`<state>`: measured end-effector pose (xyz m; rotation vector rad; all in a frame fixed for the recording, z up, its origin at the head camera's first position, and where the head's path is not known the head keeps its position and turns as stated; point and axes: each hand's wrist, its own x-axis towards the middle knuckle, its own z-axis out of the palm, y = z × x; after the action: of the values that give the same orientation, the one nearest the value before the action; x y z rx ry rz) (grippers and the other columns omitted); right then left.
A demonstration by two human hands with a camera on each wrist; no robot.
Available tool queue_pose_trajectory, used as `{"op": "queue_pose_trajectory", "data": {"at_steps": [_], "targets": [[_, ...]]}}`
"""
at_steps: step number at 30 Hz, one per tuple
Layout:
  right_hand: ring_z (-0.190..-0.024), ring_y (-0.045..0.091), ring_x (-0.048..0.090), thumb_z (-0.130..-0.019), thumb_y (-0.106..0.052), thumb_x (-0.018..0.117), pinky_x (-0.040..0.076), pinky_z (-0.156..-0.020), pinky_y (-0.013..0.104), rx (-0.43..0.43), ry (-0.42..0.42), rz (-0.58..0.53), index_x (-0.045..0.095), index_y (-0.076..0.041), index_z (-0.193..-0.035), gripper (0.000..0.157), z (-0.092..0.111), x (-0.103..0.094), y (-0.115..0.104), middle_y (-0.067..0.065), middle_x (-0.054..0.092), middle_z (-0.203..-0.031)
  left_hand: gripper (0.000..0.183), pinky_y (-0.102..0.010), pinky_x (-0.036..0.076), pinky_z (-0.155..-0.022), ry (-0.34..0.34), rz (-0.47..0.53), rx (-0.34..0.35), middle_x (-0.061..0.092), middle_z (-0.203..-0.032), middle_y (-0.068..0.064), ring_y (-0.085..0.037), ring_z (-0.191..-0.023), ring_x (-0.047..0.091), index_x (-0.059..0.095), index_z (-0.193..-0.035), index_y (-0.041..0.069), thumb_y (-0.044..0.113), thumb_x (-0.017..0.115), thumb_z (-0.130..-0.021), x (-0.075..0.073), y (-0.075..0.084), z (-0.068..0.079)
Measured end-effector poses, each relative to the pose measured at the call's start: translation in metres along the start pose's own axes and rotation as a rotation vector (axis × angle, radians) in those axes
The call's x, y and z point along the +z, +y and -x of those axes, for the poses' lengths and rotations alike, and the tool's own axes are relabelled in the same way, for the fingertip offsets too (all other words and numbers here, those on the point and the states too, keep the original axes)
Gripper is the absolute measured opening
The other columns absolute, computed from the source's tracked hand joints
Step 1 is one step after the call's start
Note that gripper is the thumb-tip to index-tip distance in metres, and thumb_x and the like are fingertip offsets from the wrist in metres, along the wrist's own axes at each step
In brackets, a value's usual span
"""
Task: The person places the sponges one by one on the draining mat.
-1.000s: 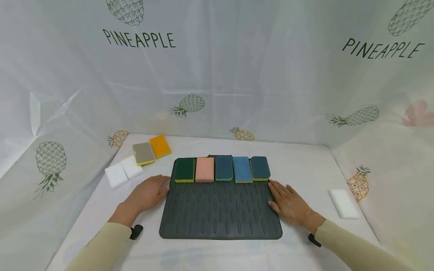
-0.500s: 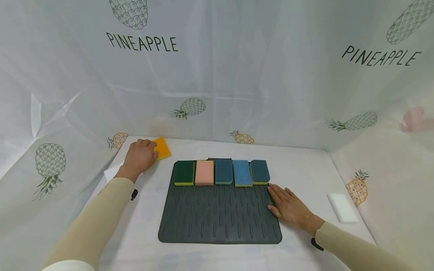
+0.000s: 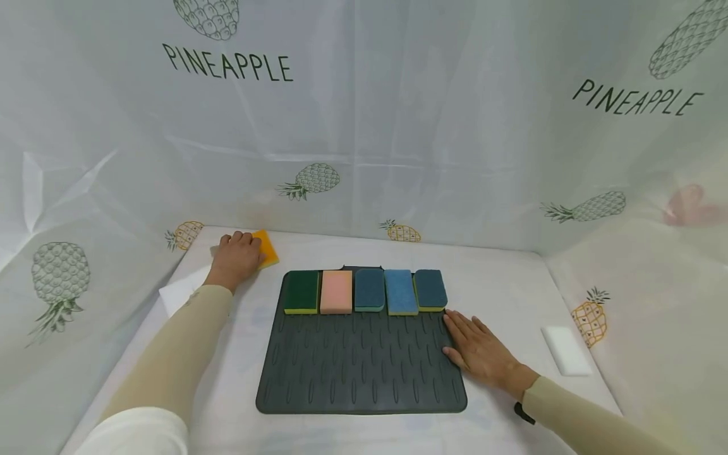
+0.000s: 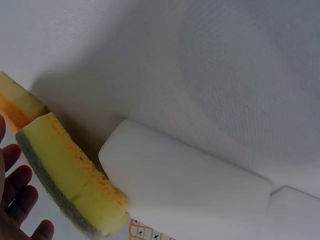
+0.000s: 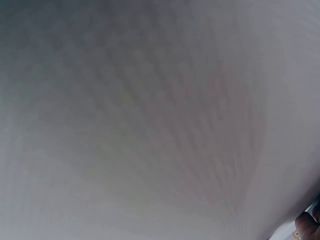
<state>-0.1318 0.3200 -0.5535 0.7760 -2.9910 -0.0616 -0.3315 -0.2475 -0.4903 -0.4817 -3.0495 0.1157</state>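
In the head view, my left hand [image 3: 236,259] lies over a grey-topped yellow sponge [image 4: 70,185], hiding most of it, beside an orange sponge [image 3: 269,249]. The left wrist view shows bent fingers [image 4: 20,182] just above the grey layer, with a gap between fingertips and sponge. My right hand [image 3: 483,354] rests with straight fingers on the right edge of a dark grey ridged mat [image 3: 361,366]. Along the mat's far edge stand a dark green sponge [image 3: 301,291], a pink one [image 3: 336,291], and several blue ones [image 3: 401,291] in a row.
White sponges [image 3: 183,291] lie on the left, partly behind the left forearm; one white sponge [image 4: 185,185] nearly touches the grey-topped one. Another white block [image 3: 566,351] sits near the table's right edge. A pineapple-print curtain [image 3: 364,126] surrounds the table's back and sides.
My left hand has gone from the mat's left edge to the grey-topped sponge at the far left. The right hand stays at the mat's right edge. The head view has shifted slightly.
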Motion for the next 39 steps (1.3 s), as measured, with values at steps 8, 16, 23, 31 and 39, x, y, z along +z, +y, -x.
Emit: {"op": "queue_pose_trajectory", "data": {"at_steps": [8, 16, 23, 31, 39], "targets": [[-0.154, 0.038, 0.040, -0.110, -0.045, 0.051, 0.035, -0.123, 0.061, 0.007, -0.007, -0.021, 0.037, 0.003, -0.161, 0.072, 0.002, 0.002, -0.002, 0.020, 0.038, -0.168, 0.056, -0.067, 0.039, -0.108, 0.057, -0.012, -0.023, 0.056, -0.127, -0.032, -0.049, -0.119, 0.047, 0.053, -0.131, -0.012, 0.034, 0.069, -0.103, 0.011, -0.002, -0.001], [-0.156, 0.038, 0.037, -0.110, -0.045, 0.050, 0.032, -0.125, 0.060, 0.013, -0.024, -0.018, 0.034, 0.003, -0.162, 0.072, 0.000, 0.000, 0.001, 0.020, 0.036, -0.169, 0.102, -0.071, 0.028, -0.114, 0.212, 0.005, -0.122, 0.039, -0.138, -0.036, -0.055, -0.129, 0.035, 0.032, -0.144, -0.015, 0.047, 0.088, -0.085, 0.007, 0.003, 0.003], [-0.155, 0.038, 0.039, -0.109, -0.044, 0.053, 0.034, -0.124, 0.061, 0.000, -0.005, -0.008, 0.036, 0.003, -0.161, 0.073, -0.001, -0.002, 0.004, 0.021, 0.038, -0.168, 0.110, -0.071, 0.031, -0.116, 0.271, -0.048, -0.158, 0.041, -0.136, -0.036, -0.054, -0.127, 0.039, 0.035, -0.146, -0.016, 0.050, 0.093, -0.078, 0.008, 0.011, 0.006], [-0.154, 0.039, 0.040, -0.109, -0.045, 0.053, 0.034, -0.123, 0.061, 0.002, 0.001, -0.010, 0.037, 0.003, -0.161, 0.073, -0.001, -0.002, 0.003, 0.021, 0.038, -0.168, 0.108, -0.070, 0.034, -0.114, 0.215, -0.020, -0.155, 0.044, -0.134, -0.037, -0.055, -0.126, 0.041, 0.036, -0.145, -0.019, 0.050, 0.090, -0.081, 0.006, 0.009, 0.005], [-0.153, 0.040, 0.040, -0.109, -0.044, 0.054, 0.034, -0.123, 0.061, 0.004, 0.006, -0.036, 0.038, 0.003, -0.161, 0.072, 0.000, -0.002, 0.002, 0.021, 0.039, -0.167, 0.105, -0.071, 0.032, -0.115, 0.085, 0.028, -0.151, 0.042, -0.142, -0.039, -0.057, -0.131, 0.036, 0.036, -0.147, -0.018, 0.052, 0.085, -0.086, -0.003, 0.001, -0.002]]}}
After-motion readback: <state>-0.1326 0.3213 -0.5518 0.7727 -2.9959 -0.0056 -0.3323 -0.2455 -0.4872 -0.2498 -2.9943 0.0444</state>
